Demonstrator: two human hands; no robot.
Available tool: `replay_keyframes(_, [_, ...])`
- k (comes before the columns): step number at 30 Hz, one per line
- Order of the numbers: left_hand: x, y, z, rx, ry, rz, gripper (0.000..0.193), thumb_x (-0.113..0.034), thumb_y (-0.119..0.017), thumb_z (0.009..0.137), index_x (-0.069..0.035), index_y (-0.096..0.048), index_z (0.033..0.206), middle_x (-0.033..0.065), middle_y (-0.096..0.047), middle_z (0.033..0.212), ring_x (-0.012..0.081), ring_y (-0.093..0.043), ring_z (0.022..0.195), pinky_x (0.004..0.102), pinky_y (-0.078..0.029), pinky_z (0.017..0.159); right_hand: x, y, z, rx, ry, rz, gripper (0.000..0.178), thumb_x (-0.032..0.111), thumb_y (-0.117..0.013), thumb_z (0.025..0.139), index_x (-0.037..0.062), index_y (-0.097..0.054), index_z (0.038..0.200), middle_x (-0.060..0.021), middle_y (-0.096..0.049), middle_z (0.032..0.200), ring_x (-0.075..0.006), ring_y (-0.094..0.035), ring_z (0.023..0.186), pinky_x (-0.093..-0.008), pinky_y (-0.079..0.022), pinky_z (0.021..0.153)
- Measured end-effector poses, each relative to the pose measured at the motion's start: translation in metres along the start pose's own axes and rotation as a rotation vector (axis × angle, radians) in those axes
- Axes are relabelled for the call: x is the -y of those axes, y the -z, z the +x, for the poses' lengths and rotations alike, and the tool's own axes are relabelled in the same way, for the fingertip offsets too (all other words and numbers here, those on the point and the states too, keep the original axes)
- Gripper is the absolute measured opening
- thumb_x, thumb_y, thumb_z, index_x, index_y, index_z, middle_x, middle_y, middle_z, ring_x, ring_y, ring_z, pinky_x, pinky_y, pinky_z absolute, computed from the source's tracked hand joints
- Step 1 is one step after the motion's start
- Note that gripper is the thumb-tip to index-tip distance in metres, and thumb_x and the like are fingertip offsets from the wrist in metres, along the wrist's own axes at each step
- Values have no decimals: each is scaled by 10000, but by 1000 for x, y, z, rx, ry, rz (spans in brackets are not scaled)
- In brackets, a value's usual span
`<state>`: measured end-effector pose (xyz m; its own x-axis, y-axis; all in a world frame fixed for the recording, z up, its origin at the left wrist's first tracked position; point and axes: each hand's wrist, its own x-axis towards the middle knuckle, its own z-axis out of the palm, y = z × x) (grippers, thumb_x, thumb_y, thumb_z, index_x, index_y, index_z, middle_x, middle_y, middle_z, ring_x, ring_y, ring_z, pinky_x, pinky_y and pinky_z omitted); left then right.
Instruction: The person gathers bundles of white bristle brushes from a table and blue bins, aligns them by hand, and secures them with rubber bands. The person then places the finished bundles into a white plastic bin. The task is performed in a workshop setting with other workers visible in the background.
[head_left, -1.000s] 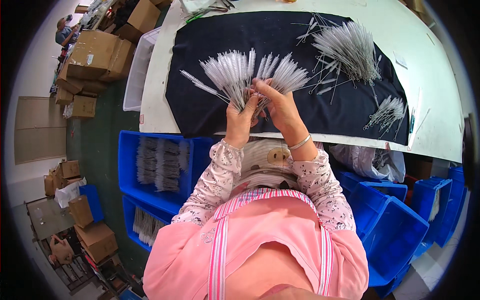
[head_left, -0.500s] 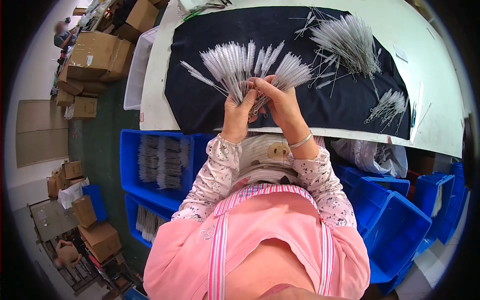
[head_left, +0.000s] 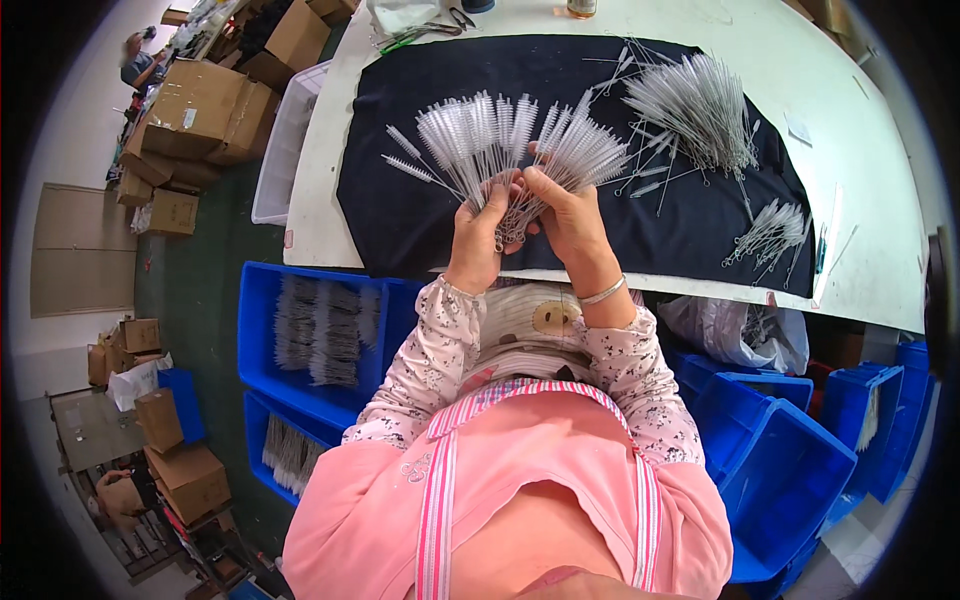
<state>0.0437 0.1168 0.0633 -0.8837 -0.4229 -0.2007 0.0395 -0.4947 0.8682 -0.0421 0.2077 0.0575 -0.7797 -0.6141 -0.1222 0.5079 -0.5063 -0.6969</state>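
Note:
My left hand point(head_left: 475, 238) is closed round the wire stems of a fanned bundle of tube brushes point(head_left: 462, 135), white bristles pointing away from me. A few brushes splay out to its left. Close beside it, my right hand point(head_left: 572, 218) grips another bundle of the same brushes point(head_left: 592, 152), thumb on top. The stems meet between my hands, their looped ends toward me; some fingers are hidden behind them. Under my hands is a dark cloth point(head_left: 390, 225). A large pile of brushes point(head_left: 690, 110) lies on it at far right, with a smaller pile point(head_left: 772, 232) nearer.
The cloth covers part of a white table point(head_left: 320, 215). Pliers-like tools point(head_left: 425, 32) and a small bottle point(head_left: 581, 8) are at its far edge. Blue bins point(head_left: 250, 335) with brushes stand below left; more blue bins point(head_left: 790, 480) and a plastic bag point(head_left: 715, 330) are at right.
My right fingers have drawn back to the right from the middle of the fan. Loose middle brushes now sit closer to the two bundles. The view has shifted slightly, showing more of the table's far edge.

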Motion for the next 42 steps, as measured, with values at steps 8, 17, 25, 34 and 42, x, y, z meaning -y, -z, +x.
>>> replay_keyframes(8, [11,-4,1,-140,-100,42,270,-287,-533,944,-54,-601,1063,11,-630,807,98,-580,574,185,-349,398,1,-7,2,-41,1,-134,177,103,-706,768,29,-615,901,-8,-596,720,-89,-547,558,-214,-349,383])
replay_keyframes(17, [10,2,1,-92,-42,4,299,-328,-492,961,-61,-582,1061,31,-647,809,94,-598,597,196,-365,413,-5,-5,6,-61,0,-122,161,90,-679,771,19,-615,900,-36,-625,744,-93,-563,554,-209,-367,384])
replay_keyframes(25, [15,-1,2,-211,-65,-11,170,-228,-545,939,-63,-565,972,20,-626,775,76,-559,557,198,-353,382,-9,-6,9,-107,7,-96,198,78,-717,751,29,-608,908,-32,-618,780,-105,-581,564,-206,-378,378])
replay_keyframes(34, [15,-3,1,-226,-83,110,290,-309,-535,942,-31,-583,1010,14,-621,760,53,-532,549,205,-378,395,-7,3,15,-23,-113,-57,239,107,-705,775,3,-607,966,-74,-637,784,-143,-614,551,-226,-434,380])
replay_keyframes(42, [15,1,1,-102,-142,114,449,-432,-438,963,-20,-576,1076,28,-631,804,59,-554,600,200,-424,462,-3,-4,10,-43,-84,-100,191,133,-658,833,-11,-602,946,-119,-664,780,-151,-614,526,-233,-447,384])
